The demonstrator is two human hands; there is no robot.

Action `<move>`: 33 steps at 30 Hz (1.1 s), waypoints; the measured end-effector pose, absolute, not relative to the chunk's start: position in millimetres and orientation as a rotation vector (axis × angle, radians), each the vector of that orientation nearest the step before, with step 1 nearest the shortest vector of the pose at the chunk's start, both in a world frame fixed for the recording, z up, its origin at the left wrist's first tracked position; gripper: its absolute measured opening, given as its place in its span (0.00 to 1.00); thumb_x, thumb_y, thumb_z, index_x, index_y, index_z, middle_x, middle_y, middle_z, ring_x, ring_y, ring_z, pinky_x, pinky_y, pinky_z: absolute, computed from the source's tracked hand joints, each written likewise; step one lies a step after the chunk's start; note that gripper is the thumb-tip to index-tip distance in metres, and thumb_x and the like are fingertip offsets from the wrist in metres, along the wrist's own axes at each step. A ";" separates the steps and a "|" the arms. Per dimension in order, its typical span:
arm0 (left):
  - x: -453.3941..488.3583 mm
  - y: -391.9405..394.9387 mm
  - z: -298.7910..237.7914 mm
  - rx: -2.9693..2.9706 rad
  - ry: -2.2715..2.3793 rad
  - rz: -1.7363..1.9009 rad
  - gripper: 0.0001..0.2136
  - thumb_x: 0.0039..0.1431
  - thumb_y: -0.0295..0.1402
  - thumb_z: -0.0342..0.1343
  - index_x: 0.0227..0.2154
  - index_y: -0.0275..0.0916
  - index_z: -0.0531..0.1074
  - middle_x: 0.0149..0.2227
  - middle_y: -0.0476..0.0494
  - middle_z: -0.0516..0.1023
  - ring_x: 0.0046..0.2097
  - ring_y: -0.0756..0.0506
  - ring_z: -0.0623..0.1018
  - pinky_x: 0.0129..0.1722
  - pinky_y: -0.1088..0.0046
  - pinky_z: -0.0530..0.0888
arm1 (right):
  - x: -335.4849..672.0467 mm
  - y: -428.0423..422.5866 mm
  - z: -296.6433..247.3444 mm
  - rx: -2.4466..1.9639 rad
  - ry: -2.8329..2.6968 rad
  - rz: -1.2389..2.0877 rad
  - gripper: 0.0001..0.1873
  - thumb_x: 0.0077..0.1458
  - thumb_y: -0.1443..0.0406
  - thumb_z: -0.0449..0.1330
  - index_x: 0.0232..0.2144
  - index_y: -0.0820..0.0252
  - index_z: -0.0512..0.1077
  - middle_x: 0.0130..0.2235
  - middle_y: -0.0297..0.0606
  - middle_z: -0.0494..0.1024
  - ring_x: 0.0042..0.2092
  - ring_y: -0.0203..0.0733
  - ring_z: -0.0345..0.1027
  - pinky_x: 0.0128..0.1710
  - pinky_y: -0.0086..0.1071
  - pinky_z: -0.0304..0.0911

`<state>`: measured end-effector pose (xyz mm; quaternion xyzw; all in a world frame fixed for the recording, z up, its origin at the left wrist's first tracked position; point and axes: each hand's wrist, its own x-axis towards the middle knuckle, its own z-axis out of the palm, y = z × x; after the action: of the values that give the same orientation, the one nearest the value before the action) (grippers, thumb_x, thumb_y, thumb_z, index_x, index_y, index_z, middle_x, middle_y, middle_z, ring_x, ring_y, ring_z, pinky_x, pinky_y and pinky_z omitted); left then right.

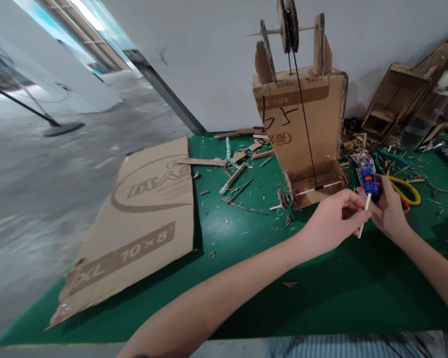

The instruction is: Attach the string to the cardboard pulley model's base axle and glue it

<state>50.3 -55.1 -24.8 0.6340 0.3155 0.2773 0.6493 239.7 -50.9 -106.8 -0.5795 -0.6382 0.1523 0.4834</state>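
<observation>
My right hand (388, 211) is closed around a blue hot glue gun (369, 180), its nozzle pointing away from me. A white glue stick (364, 216) pokes out of the gun's back end, and my left hand (336, 219) pinches that stick with thumb and forefinger. Both hands hover over the green table (246, 278), just in front of an upright cardboard model (302, 129). The model has a pulley wheel (288, 20) on a stick axle at the top and a black string running down to a stick at its base.
A large flat cardboard sheet (142, 219) overhangs the table's left edge. Cardboard scraps and sticks (239, 174) litter the mat behind. Yellow-handled pliers (406, 191) lie to the right, with another cardboard frame (395, 99) and a clear bottle (427, 114) by the wall.
</observation>
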 end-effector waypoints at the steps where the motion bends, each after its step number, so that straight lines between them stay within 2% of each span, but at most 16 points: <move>1: 49.9 -54.7 -25.2 1.445 0.724 0.637 0.05 0.59 0.30 0.58 0.33 0.36 0.67 0.28 0.50 0.74 0.25 0.55 0.73 0.28 0.76 0.72 | 239.9 -50.9 -106.7 -1.425 -1.549 0.366 0.26 0.56 0.57 0.59 0.54 0.57 0.61 0.43 0.45 0.77 0.39 0.48 0.75 0.39 0.42 0.72; 6: 51.6 -54.5 -28.0 1.404 0.721 0.628 0.05 0.59 0.29 0.58 0.33 0.36 0.66 0.27 0.51 0.74 0.24 0.55 0.74 0.28 0.77 0.72 | 238.4 -52.6 -99.9 -1.522 -1.552 0.338 0.26 0.54 0.57 0.60 0.53 0.59 0.62 0.40 0.45 0.79 0.36 0.49 0.76 0.37 0.43 0.72; 12: 53.3 -51.2 -27.8 1.337 0.806 0.599 0.05 0.59 0.30 0.58 0.33 0.34 0.68 0.28 0.49 0.73 0.24 0.56 0.71 0.25 0.78 0.71 | 239.2 -56.2 -90.3 -1.682 -1.545 0.123 0.28 0.49 0.55 0.59 0.51 0.60 0.63 0.42 0.51 0.80 0.40 0.58 0.77 0.35 0.45 0.72; 18: 54.9 -50.7 -34.3 1.277 0.823 0.653 0.06 0.57 0.31 0.59 0.31 0.34 0.69 0.27 0.49 0.73 0.25 0.55 0.70 0.27 0.78 0.71 | 240.8 -57.4 -91.6 -1.699 -1.661 -0.064 0.27 0.52 0.55 0.56 0.51 0.63 0.62 0.40 0.52 0.80 0.36 0.57 0.77 0.31 0.43 0.70; 24: 59.1 -49.3 -48.0 1.183 0.831 0.720 0.10 0.55 0.36 0.62 0.27 0.34 0.69 0.25 0.52 0.71 0.24 0.57 0.68 0.25 0.80 0.67 | 238.2 -57.8 -91.2 -1.664 -1.721 -0.289 0.26 0.52 0.56 0.57 0.50 0.63 0.62 0.37 0.50 0.79 0.35 0.54 0.76 0.31 0.41 0.70; 28: 58.3 -46.9 -53.8 1.246 0.844 0.719 0.11 0.54 0.37 0.62 0.28 0.35 0.69 0.24 0.52 0.70 0.23 0.56 0.69 0.24 0.79 0.67 | 236.7 -57.7 -90.3 -1.656 -1.731 -0.299 0.27 0.49 0.59 0.58 0.51 0.62 0.62 0.38 0.48 0.79 0.35 0.53 0.76 0.32 0.41 0.70; 33: 56.2 -46.5 -54.1 1.279 0.815 0.708 0.11 0.54 0.37 0.62 0.29 0.34 0.70 0.25 0.52 0.71 0.24 0.56 0.70 0.26 0.79 0.68 | 235.9 -58.4 -89.3 -1.687 -1.722 -0.174 0.28 0.48 0.59 0.57 0.51 0.62 0.62 0.40 0.51 0.79 0.35 0.55 0.75 0.30 0.42 0.69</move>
<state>56.2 -46.5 -54.1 0.5674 0.3617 0.3139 0.6698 235.9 -58.4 -89.3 -0.6527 -0.6662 -0.0675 0.3543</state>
